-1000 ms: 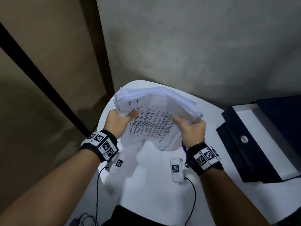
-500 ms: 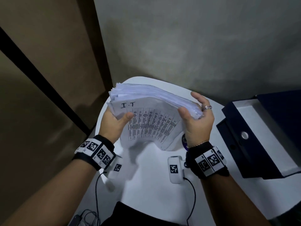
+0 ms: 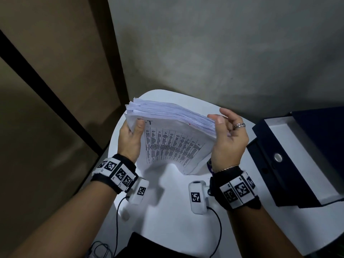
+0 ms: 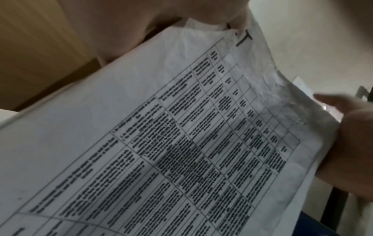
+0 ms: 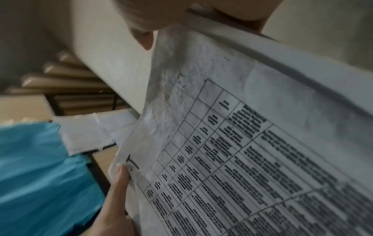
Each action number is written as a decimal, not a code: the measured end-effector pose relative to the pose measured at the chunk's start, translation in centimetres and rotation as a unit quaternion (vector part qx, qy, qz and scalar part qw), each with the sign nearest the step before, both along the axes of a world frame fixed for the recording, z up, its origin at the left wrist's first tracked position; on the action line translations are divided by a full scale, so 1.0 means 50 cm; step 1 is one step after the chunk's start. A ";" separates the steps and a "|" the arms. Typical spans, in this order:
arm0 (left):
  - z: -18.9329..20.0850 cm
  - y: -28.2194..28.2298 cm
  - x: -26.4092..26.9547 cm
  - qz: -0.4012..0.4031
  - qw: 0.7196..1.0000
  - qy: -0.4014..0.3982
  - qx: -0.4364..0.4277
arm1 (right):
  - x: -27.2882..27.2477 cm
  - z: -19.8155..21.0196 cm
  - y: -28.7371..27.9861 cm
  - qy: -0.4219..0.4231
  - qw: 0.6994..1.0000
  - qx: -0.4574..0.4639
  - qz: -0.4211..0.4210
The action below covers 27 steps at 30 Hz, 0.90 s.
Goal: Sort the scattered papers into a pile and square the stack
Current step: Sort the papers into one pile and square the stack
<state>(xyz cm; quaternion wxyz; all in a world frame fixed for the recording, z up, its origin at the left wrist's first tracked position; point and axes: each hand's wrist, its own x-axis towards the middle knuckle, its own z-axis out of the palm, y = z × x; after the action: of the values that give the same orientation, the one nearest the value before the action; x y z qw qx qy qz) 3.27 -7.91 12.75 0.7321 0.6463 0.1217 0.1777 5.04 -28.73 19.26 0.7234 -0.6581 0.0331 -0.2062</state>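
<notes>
Paper stack (image 3: 173, 127) held on edge above the white table (image 3: 167, 211), frame centre.

Thick, limp, slippery: support both short edges. Left hand (image 3: 130, 140) clamps the left edge, thumb on the printed face. Versus one second ago, right hand (image 3: 228, 138) has released, fingers now apart, palm against the right edge.
</notes>
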 end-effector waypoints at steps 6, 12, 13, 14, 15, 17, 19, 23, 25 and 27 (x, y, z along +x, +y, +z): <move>-0.008 0.002 0.005 -0.001 1.000 -0.003 0.019 | 0.003 -0.029 -0.020 0.001 0.999 -0.007 0.036; -0.022 0.004 0.010 0.001 0.998 0.016 0.064 | 0.003 -0.085 -0.045 0.073 0.990 -0.015 0.117; -0.022 0.003 0.011 0.004 0.997 0.020 0.071 | 0.009 -0.087 -0.042 0.095 0.990 -0.030 0.104; -0.020 0.001 0.013 0.012 0.996 0.023 0.081 | 0.014 -0.086 -0.040 0.102 0.990 -0.029 0.097; -0.016 -0.002 0.013 0.023 0.995 0.023 0.095 | 0.016 -0.080 -0.039 0.095 0.991 -0.020 0.095; -0.007 -0.011 0.009 0.049 0.991 0.004 0.120 | 0.016 -0.067 -0.041 0.073 0.993 0.004 0.089; -0.008 -0.019 -0.001 0.038 0.989 -0.014 0.144 | 0.010 -0.067 -0.057 0.065 0.993 0.000 0.098; -0.029 -0.006 -0.018 -0.077 0.979 0.034 0.186 | -0.001 -0.097 -0.073 0.122 0.985 -0.037 0.116; -0.014 0.001 -0.013 -0.063 0.985 0.012 0.158 | 0.003 -0.096 -0.072 0.124 0.985 -0.024 0.114; 0.019 -0.005 -0.008 -0.036 0.992 -0.036 0.114 | 0.004 -0.095 -0.070 0.117 0.984 -0.011 0.131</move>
<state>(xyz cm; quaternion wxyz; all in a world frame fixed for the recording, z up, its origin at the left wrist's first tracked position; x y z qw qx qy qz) 2.85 -8.16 13.71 0.6638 0.7224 0.0507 0.1871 5.25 -32.21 14.52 0.7279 -0.6843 0.0286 -0.0320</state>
